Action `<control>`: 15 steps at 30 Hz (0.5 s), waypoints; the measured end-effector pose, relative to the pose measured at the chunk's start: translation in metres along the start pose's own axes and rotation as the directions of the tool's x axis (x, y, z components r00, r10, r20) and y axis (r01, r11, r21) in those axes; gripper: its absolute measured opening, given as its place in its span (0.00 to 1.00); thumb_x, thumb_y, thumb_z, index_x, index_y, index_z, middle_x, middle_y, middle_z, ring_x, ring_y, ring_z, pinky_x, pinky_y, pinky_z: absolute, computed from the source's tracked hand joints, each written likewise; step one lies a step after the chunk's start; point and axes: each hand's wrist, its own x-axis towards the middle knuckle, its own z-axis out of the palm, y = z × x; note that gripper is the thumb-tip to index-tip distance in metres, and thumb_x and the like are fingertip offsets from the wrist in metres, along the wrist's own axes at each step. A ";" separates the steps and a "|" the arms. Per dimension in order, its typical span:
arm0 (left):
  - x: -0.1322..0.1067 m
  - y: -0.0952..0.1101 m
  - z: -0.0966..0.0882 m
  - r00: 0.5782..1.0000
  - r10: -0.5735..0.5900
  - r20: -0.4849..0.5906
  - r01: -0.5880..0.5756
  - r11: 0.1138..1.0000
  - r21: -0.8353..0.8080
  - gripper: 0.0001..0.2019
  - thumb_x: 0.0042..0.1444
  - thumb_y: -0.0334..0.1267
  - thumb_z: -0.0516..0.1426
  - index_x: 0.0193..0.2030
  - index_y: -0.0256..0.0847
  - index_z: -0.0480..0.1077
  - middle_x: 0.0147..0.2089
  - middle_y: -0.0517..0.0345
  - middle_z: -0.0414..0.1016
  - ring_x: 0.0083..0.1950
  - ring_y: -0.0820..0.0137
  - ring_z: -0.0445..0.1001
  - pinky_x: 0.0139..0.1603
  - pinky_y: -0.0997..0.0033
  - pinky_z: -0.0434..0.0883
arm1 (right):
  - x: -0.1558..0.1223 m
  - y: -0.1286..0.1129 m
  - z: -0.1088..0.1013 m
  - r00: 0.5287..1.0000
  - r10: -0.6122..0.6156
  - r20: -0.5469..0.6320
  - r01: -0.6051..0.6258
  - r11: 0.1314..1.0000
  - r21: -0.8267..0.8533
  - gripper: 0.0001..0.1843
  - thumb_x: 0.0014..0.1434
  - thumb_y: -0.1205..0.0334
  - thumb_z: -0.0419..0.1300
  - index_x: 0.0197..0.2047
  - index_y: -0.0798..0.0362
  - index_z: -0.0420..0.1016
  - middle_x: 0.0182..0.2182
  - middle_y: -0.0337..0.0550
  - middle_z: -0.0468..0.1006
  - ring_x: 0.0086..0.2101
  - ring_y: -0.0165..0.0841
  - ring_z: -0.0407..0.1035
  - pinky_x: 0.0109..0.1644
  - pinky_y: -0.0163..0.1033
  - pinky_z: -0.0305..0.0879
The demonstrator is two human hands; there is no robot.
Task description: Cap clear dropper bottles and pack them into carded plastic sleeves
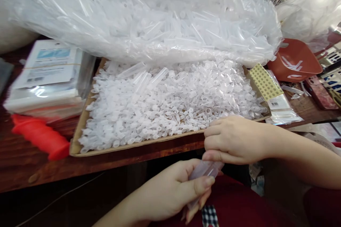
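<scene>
My left hand (170, 191) is closed around a clear plastic tube (206, 169), below the table's front edge. My right hand (231, 140) is curled shut over the top end of that same tube, fingers pressed together; what they pinch there is hidden. Just beyond both hands lies a flat cardboard tray (80, 138) heaped with small translucent plastic caps (170, 110) and a few loose tubes (144, 78).
A big clear bag of tubes (144, 21) lies behind the tray. Left: stacked packets (45, 78) and a red plastic object (39, 136). Right: an orange basket (294, 60), a yellow dotted sheet (263, 81), sealed packets (279, 108). The wooden table's edge (106, 165) runs in front.
</scene>
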 end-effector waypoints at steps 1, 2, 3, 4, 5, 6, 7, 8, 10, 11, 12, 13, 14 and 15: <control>0.001 0.001 0.000 1.000 -0.011 0.000 0.011 1.000 -0.009 0.22 0.55 0.58 0.56 0.24 0.40 0.63 0.17 0.67 0.62 0.16 0.80 0.57 0.18 0.77 0.52 | -0.001 0.000 0.001 0.999 0.031 -0.008 -0.031 1.000 0.004 0.18 0.68 0.54 0.49 0.35 0.55 0.75 0.30 0.43 0.75 0.30 0.33 0.67 0.33 0.37 0.58; 0.001 0.002 0.000 1.000 -0.020 -0.002 0.020 1.000 -0.018 0.22 0.55 0.58 0.56 0.25 0.40 0.63 0.17 0.67 0.62 0.16 0.80 0.57 0.18 0.77 0.52 | -0.003 0.001 0.003 0.999 0.045 -0.022 -0.044 0.999 0.023 0.17 0.67 0.52 0.51 0.38 0.55 0.74 0.33 0.44 0.76 0.32 0.34 0.68 0.33 0.37 0.59; 0.003 0.004 0.000 1.000 -0.025 -0.002 0.025 0.999 -0.025 0.22 0.55 0.59 0.56 0.26 0.40 0.63 0.17 0.67 0.62 0.16 0.80 0.57 0.17 0.77 0.52 | -0.004 0.001 0.004 0.999 0.035 -0.041 -0.034 0.998 0.045 0.17 0.66 0.51 0.53 0.41 0.56 0.74 0.36 0.45 0.76 0.34 0.34 0.68 0.35 0.37 0.60; 0.004 0.005 0.001 0.999 -0.032 0.008 0.032 0.999 -0.027 0.22 0.54 0.59 0.56 0.26 0.40 0.63 0.17 0.67 0.62 0.16 0.80 0.56 0.17 0.77 0.52 | -0.006 0.002 0.005 0.998 0.013 -0.056 -0.010 0.998 0.055 0.17 0.65 0.51 0.54 0.43 0.56 0.73 0.38 0.46 0.76 0.35 0.34 0.68 0.36 0.36 0.60; 0.006 0.007 0.001 0.999 -0.038 0.028 0.038 0.999 -0.020 0.23 0.54 0.59 0.56 0.25 0.40 0.63 0.17 0.67 0.62 0.15 0.80 0.56 0.17 0.77 0.51 | -0.007 0.002 0.006 0.997 -0.016 -0.070 0.019 0.999 0.048 0.16 0.65 0.51 0.54 0.42 0.56 0.73 0.38 0.46 0.76 0.35 0.33 0.68 0.37 0.37 0.60; 0.008 0.009 0.002 0.998 -0.047 0.045 0.048 0.999 -0.016 0.23 0.54 0.60 0.56 0.24 0.40 0.63 0.16 0.67 0.62 0.15 0.80 0.56 0.17 0.77 0.51 | -0.009 0.003 0.007 0.997 -0.034 -0.072 0.036 0.999 0.030 0.16 0.67 0.53 0.53 0.38 0.56 0.74 0.35 0.45 0.76 0.34 0.33 0.67 0.38 0.37 0.60; 0.010 0.011 0.002 0.997 -0.057 0.052 0.058 0.998 -0.016 0.24 0.54 0.60 0.56 0.24 0.40 0.62 0.16 0.67 0.62 0.15 0.81 0.56 0.17 0.78 0.52 | -0.011 0.003 0.007 0.997 -0.029 -0.068 0.030 0.999 0.012 0.17 0.68 0.55 0.50 0.34 0.56 0.74 0.31 0.44 0.75 0.32 0.33 0.66 0.37 0.37 0.59; 0.012 0.012 0.003 0.997 -0.064 0.053 0.065 0.998 -0.018 0.24 0.53 0.60 0.56 0.23 0.40 0.62 0.16 0.67 0.62 0.15 0.81 0.56 0.17 0.78 0.52 | -0.013 0.004 0.008 0.998 -0.004 -0.067 0.004 1.000 0.010 0.19 0.69 0.56 0.49 0.32 0.56 0.74 0.29 0.44 0.74 0.31 0.33 0.65 0.37 0.38 0.59; 0.016 0.014 0.006 0.996 -0.073 0.053 0.075 0.997 -0.035 0.24 0.53 0.59 0.57 0.22 0.39 0.62 0.16 0.67 0.61 0.15 0.81 0.57 0.17 0.79 0.53 | -0.019 0.007 0.008 0.996 0.044 -0.073 -0.037 0.995 0.092 0.17 0.68 0.57 0.50 0.36 0.56 0.74 0.31 0.44 0.75 0.32 0.33 0.66 0.38 0.38 0.60; 0.018 0.015 0.007 0.996 -0.079 0.046 0.082 0.995 -0.049 0.24 0.52 0.59 0.58 0.23 0.39 0.63 0.17 0.67 0.61 0.15 0.81 0.58 0.17 0.79 0.53 | -0.023 0.009 0.009 0.995 0.043 -0.088 -0.030 0.988 0.154 0.14 0.68 0.57 0.51 0.40 0.57 0.73 0.34 0.45 0.75 0.34 0.33 0.67 0.38 0.37 0.61; 0.020 0.016 0.008 0.996 -0.086 0.034 0.088 0.994 -0.064 0.23 0.52 0.58 0.59 0.24 0.39 0.63 0.17 0.67 0.62 0.15 0.81 0.58 0.17 0.79 0.54 | -0.027 0.011 0.009 0.994 0.034 -0.108 -0.011 0.979 0.202 0.12 0.67 0.58 0.52 0.42 0.57 0.72 0.36 0.46 0.75 0.35 0.32 0.67 0.39 0.36 0.62; 0.022 0.016 0.009 0.996 -0.090 0.027 0.091 0.993 -0.073 0.23 0.51 0.58 0.59 0.24 0.39 0.63 0.17 0.67 0.61 0.15 0.81 0.58 0.16 0.80 0.54 | -0.030 0.012 0.011 0.991 0.020 -0.131 0.010 0.973 0.229 0.11 0.67 0.59 0.52 0.44 0.58 0.70 0.37 0.47 0.74 0.36 0.32 0.67 0.40 0.35 0.62; 0.024 0.016 0.010 0.995 -0.094 0.022 0.095 0.992 -0.079 0.23 0.52 0.58 0.59 0.23 0.39 0.63 0.17 0.67 0.61 0.15 0.81 0.58 0.16 0.80 0.54 | -0.033 0.013 0.012 0.989 0.013 -0.148 0.021 0.973 0.231 0.10 0.67 0.60 0.52 0.43 0.58 0.69 0.37 0.47 0.74 0.36 0.32 0.67 0.40 0.35 0.63; 0.026 0.016 0.011 0.995 -0.096 0.014 0.097 0.992 -0.081 0.23 0.52 0.57 0.59 0.23 0.39 0.63 0.17 0.67 0.61 0.15 0.81 0.57 0.16 0.80 0.54 | -0.036 0.013 0.014 0.987 0.017 -0.158 0.017 0.978 0.210 0.09 0.67 0.62 0.51 0.42 0.58 0.69 0.36 0.48 0.74 0.35 0.32 0.66 0.40 0.35 0.63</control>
